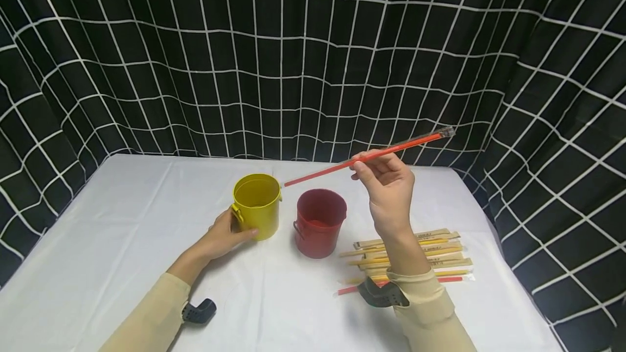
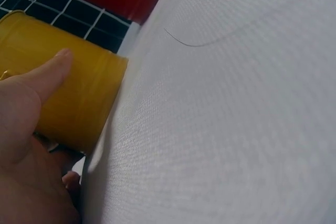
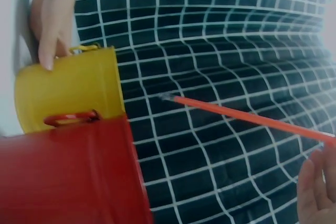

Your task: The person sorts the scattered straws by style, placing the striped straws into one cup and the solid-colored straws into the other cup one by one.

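Note:
My right hand (image 1: 388, 189) pinches a red straw (image 1: 323, 171) in a clear wrapper, raised above the table and slanting up to the right. The straw's lower left end is near the rim of a yellow bucket (image 1: 266, 216), seemingly apart from it in the right wrist view. Around the lower side of that upright bucket my left hand (image 1: 227, 238) curls, its thumb (image 2: 52, 72) lying along the wall. Between the hands stands a dark red bucket (image 1: 318, 238), upright, with its small handle on the left. No contents show in either bucket.
Under my right forearm lies a row of wrapped straws (image 1: 440, 249), several in paper and others in clear film with yellow or red showing. A white cloth covers the table (image 1: 122, 221). Behind and at the sides hangs a black curtain (image 1: 293, 58) with white grid lines.

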`<state>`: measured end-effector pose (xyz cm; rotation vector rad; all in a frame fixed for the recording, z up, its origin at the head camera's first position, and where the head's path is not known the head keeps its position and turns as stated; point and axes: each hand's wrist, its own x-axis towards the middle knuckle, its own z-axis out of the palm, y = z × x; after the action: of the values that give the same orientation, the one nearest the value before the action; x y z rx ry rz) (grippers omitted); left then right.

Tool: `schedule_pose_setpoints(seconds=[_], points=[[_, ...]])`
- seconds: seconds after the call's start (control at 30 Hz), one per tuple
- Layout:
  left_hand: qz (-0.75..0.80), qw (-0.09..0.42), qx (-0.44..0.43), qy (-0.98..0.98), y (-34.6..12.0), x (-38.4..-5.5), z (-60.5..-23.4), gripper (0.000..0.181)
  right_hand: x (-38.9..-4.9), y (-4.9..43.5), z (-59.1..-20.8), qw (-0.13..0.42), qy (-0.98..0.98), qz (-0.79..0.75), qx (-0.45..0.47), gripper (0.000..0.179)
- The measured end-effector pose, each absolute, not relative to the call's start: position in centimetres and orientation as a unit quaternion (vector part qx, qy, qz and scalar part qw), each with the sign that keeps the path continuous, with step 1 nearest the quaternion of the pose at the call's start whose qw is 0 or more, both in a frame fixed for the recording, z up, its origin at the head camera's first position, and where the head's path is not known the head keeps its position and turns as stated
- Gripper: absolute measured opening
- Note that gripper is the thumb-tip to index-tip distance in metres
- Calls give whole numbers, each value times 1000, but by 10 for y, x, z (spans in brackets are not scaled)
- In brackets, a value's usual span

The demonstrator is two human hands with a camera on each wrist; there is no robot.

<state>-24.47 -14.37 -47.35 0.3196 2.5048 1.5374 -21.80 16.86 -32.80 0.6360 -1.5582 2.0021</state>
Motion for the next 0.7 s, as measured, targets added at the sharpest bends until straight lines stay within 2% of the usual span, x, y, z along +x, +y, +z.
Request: schedule_pose_setpoints(seconds=[0.23,0.43,0.7], points=[[512,95,95,848,-149,-243,-475,89,-218,147,-342,239,-617,715,225,17],[512,94,94,849,-148,-242,-475,89,-220,137,-351,222,-664,678,224,19],[508,90,97,851,-144,-244,-473,85,-225,134,-361,167,-728,638,186,16]])
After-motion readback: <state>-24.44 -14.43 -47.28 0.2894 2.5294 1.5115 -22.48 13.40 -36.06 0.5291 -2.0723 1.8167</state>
